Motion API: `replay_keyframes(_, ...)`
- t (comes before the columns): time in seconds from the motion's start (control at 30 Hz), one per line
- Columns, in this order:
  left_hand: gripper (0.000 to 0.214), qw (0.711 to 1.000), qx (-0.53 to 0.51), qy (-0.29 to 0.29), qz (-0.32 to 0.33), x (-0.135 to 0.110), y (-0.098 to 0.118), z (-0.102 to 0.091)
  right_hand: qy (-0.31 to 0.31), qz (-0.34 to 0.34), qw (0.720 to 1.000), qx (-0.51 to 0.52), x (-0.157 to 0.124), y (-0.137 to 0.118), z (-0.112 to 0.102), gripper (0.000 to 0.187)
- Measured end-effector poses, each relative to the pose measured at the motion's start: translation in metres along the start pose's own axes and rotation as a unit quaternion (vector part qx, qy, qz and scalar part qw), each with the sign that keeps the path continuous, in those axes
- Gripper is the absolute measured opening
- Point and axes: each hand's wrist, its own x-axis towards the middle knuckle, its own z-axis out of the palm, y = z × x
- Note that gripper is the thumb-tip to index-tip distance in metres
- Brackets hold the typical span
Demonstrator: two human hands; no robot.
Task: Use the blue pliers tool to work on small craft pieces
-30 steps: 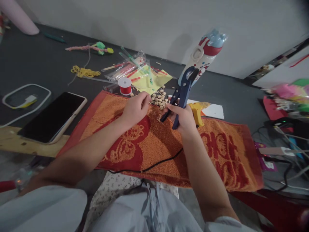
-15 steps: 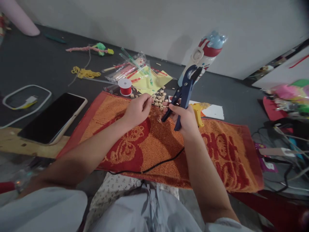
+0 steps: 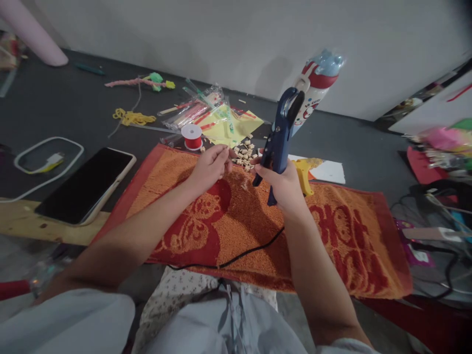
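My right hand point(image 3: 287, 187) is wrapped round the handles of a dark blue plier-like hand cutter point(image 3: 282, 132), its black-edged head pointing up and away. My left hand point(image 3: 212, 164) is pinched, thumb against fingers, just left of the cutter. Anything between those fingertips is too small to make out. Beyond and between both hands lie several small pale wooden pieces point(image 3: 245, 153), heaped at the towel's far edge. Under my forearms spreads an orange and red towel point(image 3: 250, 216). Right beside my right hand sits a yellow glue gun point(image 3: 303, 176), partly hidden.
A red ribbon spool point(image 3: 192, 140) stands near yellow paper point(image 3: 241, 125) and plastic-wrapped sticks point(image 3: 195, 110). Behind the cutter is a bottle point(image 3: 313, 98). A phone point(image 3: 88, 184) and white cable point(image 3: 49, 140) lie left. Across the towel runs a black cord point(image 3: 243, 254); wires point(image 3: 438, 246) tangle at right.
The cutter has turned more upright and its handles look closer together. My left fingers have shifted and curled slightly. The whole view has moved a little.
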Motion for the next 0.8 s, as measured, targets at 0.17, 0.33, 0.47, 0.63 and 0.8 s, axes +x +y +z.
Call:
replay_keyframes(0.17, 0.030, 0.999, -0.030, -0.001, -0.018, 0.000, 0.002, 0.000, 0.014, -0.033, 0.998, -0.059, 0.000, -0.001, 0.000, 0.036)
replay_keyframes(0.33, 0.029, 0.997, -0.064, -0.028, -0.027, 0.000, 0.007, 0.001, 0.018, -0.062, 0.988, -0.137, 0.001, 0.003, -0.002, 0.035)
replay_keyframes(0.47, 0.025, 0.991, -0.131, -0.017, -0.038, 0.000, 0.006, 0.002, 0.041, -0.121, 0.944, -0.305, 0.002, 0.008, -0.004, 0.042)
replay_keyframes(0.63, 0.021, 0.981, -0.196, 0.000, -0.015, 0.001, 0.003, 0.002, 0.043, -0.192, 0.873, -0.447, 0.001, 0.013, -0.006, 0.048)
replay_keyframes(0.8, 0.026, 0.983, -0.182, 0.030, 0.003, 0.000, 0.006, 0.000, 0.013, -0.209, 0.843, -0.495, -0.001, 0.016, -0.005, 0.053)
